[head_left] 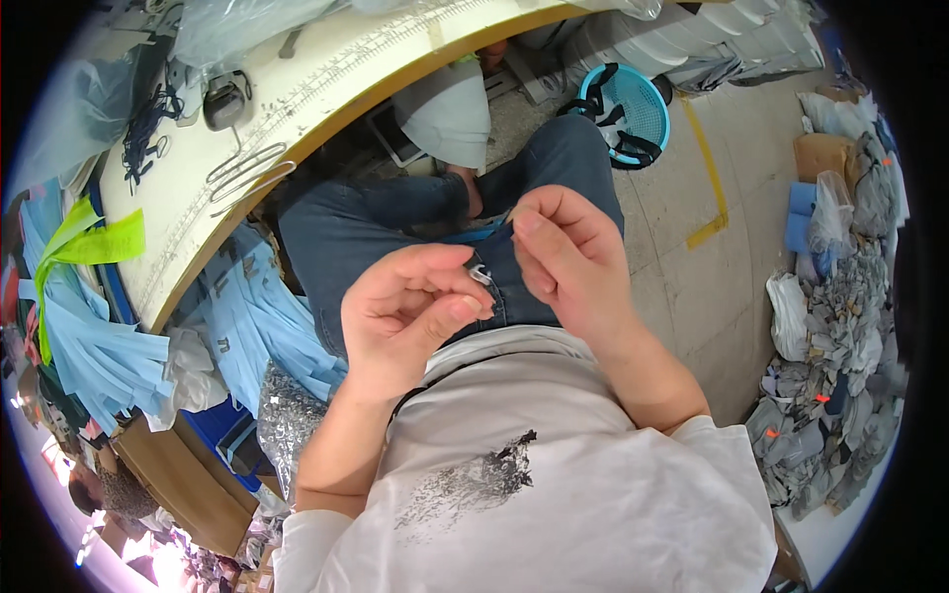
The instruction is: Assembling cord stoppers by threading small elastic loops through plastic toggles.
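My two hands are raised over my lap. My left hand (410,311) is closed, with thumb and fingertips curled together beside a small shiny silver metal piece (479,274) that it appears to hold. My right hand (568,252) pinches the end of a thin blue strip (479,234) between thumb and forefinger, slightly higher and to the right. From that pinch the strip runs leftward, above my left fingers. Whether it connects to the silver piece cannot be made out against my dark jeans (386,237).
A white worktable (326,74) curves across the upper left, bearing a hooked metal wire (242,173). Light blue fabric strips (262,306) hang at left. A turquoise basket (638,104) stands on the floor beyond my knee. Grey scraps (825,366) are heaped at right.
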`<state>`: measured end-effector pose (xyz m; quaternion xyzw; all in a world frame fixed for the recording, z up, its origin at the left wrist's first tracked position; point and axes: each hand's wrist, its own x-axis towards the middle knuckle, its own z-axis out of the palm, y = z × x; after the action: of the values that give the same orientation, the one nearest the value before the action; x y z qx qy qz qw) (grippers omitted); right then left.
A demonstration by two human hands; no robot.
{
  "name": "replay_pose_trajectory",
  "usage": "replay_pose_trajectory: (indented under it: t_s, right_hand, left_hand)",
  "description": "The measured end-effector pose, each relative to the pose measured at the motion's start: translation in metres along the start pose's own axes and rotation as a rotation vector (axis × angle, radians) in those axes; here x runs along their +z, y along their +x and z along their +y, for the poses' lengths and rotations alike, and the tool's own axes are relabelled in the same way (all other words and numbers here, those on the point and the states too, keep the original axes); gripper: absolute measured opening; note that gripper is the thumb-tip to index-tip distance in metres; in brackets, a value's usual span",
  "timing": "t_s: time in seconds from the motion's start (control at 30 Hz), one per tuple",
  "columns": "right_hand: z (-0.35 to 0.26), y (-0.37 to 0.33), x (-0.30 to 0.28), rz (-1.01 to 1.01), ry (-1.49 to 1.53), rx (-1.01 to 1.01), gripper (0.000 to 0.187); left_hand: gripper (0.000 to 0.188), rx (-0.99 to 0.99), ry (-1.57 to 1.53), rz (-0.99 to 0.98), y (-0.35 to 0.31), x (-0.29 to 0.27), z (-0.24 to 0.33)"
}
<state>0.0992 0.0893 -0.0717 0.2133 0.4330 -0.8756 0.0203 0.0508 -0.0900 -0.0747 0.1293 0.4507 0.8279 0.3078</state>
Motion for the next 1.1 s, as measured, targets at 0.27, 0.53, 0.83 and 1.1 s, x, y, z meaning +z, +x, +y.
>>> replay_pose_trajectory:
  t_s: [0.27, 0.53, 0.83, 1.1]
  right_hand:
    - [-0.015, 0.0, 0.021, -0.06, -0.172, -0.068, 0.011]
    - [-0.015, 0.005, 0.035, -0.089, -0.205, -0.105, 0.01]
    - [-0.056, 0.018, 0.094, -0.116, -0.609, -0.415, 0.009]
    - [-0.129, 0.073, 0.13, -0.132, -0.37, -0.616, 0.026]
  left_hand:
    - [0.043, 0.16, 0.472, 0.026, 0.012, -0.001, 0.01]
    - [0.02, 0.125, 0.327, 0.095, 0.009, -0.007, 0.018]
    - [0.022, 0.251, 0.063, 0.158, 0.0, -0.015, 0.032]
    - [0.023, 0.32, 0.211, 0.247, -0.026, -0.026, 0.063]
